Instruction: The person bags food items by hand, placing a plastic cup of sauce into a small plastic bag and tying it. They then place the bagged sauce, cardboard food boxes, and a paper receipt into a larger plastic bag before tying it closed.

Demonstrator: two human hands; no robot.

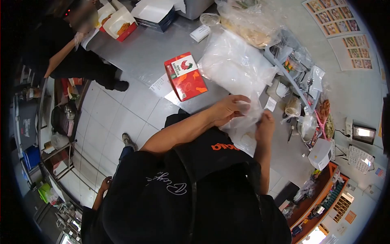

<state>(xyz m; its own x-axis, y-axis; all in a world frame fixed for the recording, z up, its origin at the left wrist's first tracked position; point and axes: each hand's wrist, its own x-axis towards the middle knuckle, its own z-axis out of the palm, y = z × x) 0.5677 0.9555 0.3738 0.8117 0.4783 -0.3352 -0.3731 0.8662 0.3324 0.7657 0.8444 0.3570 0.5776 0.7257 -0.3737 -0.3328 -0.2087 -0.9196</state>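
Observation:
Both my hands are at a thin clear plastic bag [248, 122] over the steel counter [142, 53]. My left hand [231, 107] pinches its upper edge with curled fingers. My right hand [266, 126] grips the bag's other side, a hand's width away. A bigger heap of clear plastic bags [237, 65] lies just beyond my hands. A red carton [185, 76] with a chilli picture lies flat on the counter to the left of my left hand, apart from it.
A co-worker in black [61, 49] with a gloved hand stands at the counter's far left by open food boxes [120, 24]. A bag of food [252, 28] lies at the back. Racks with sauces, cups and a small white box [319, 152] crowd the right side.

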